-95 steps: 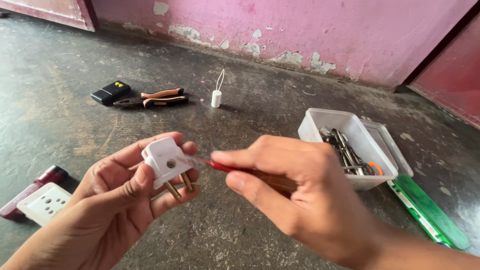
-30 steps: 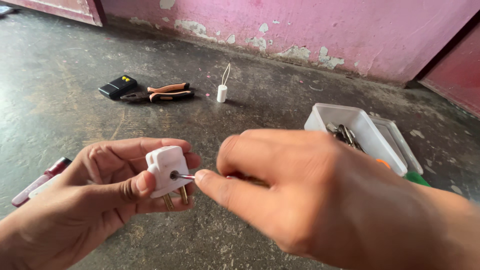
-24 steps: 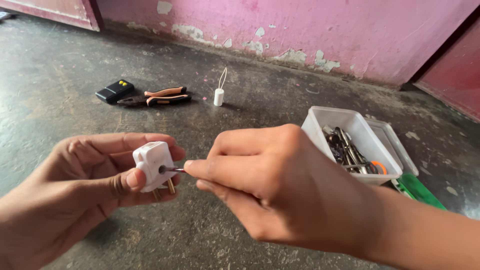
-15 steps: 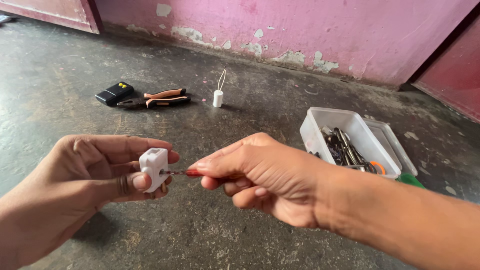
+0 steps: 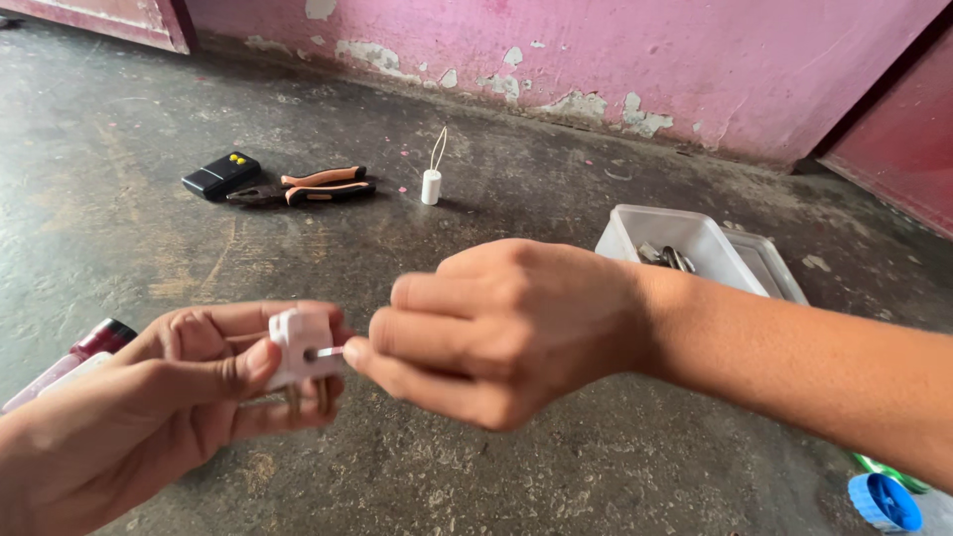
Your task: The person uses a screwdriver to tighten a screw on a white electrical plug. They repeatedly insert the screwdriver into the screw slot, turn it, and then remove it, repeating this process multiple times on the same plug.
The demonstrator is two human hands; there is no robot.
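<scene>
The plug [image 5: 298, 342] pinched in the left hand [image 5: 149, 417] is white, with dull brass-coloured pins beneath it and a thin silvery shaft running into it from the right hand [image 5: 496, 333]; the floor [image 5: 149, 228] is dark grey, mottled with paler scuffs; the wall [image 5: 615, 50] is pink, flaking to off-white patches along its foot. The pliers [image 5: 308, 187] have orange and black handles; the small remote [image 5: 220, 175] is black with two yellow buttons; the little cylinder [image 5: 431, 186] is white with a white wire loop; the tub [image 5: 685, 248] is translucent white with grey metal inside; a blue cap [image 5: 884, 501] sits bottom right, and a dark red and white object [image 5: 74, 359] shows at the left.
</scene>
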